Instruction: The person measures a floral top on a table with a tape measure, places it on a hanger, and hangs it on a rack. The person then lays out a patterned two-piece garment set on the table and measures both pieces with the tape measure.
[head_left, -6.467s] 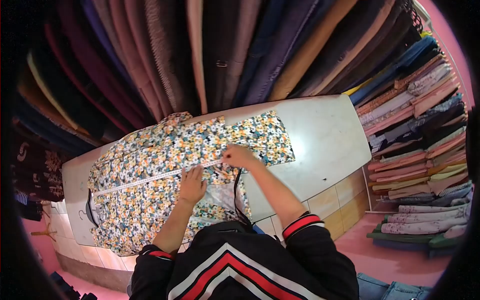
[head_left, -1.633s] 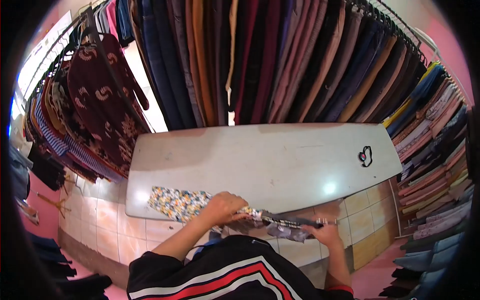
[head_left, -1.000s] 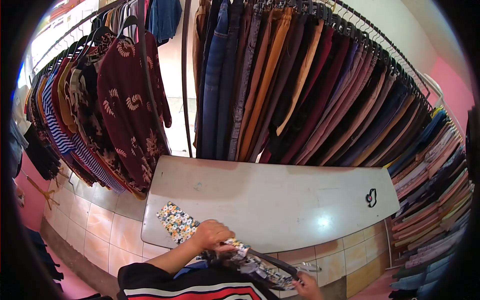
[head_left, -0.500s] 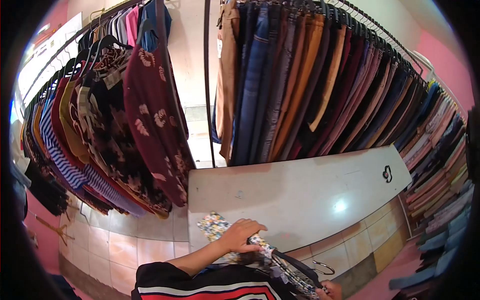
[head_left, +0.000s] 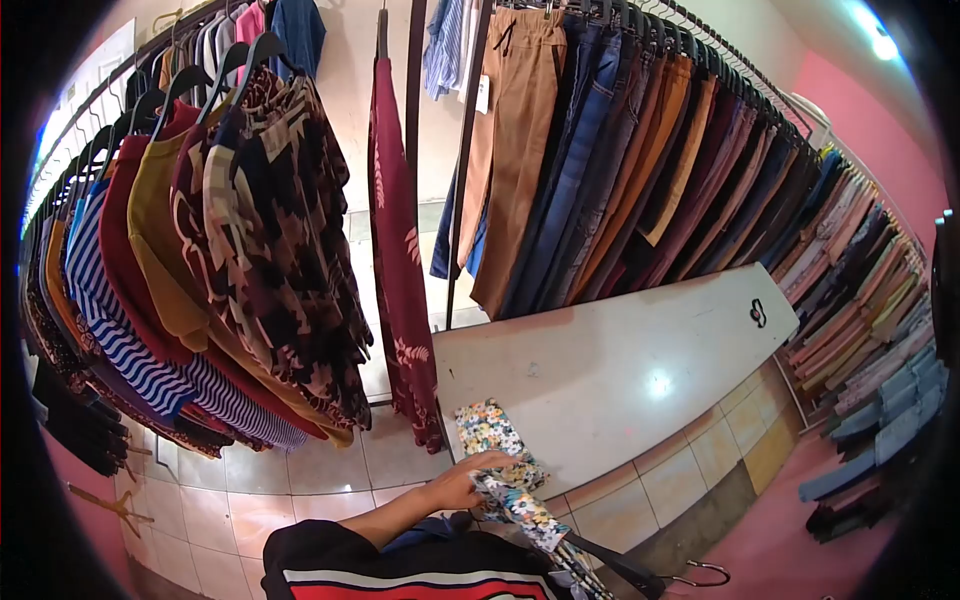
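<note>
My left hand is closed on the floral garment, low in the head view beside the white table's near left corner. The garment has white, orange and teal flowers; one part lies over the table edge and the rest hangs bunched toward the lower right. A black hanger with a metal hook sticks out of the garment at the bottom. My right hand is out of view below the frame.
A black strap-like item lies at the table's far right end. Trousers hang behind the table. Shirts on hangers fill the left rack, with a maroon garment at its end. More clothes hang at right.
The view has swung left toward the shirt rack. The floral garment, earlier spread flat under a measuring tape, is now bunched in my left hand on its hanger. My right hand has left the view.
</note>
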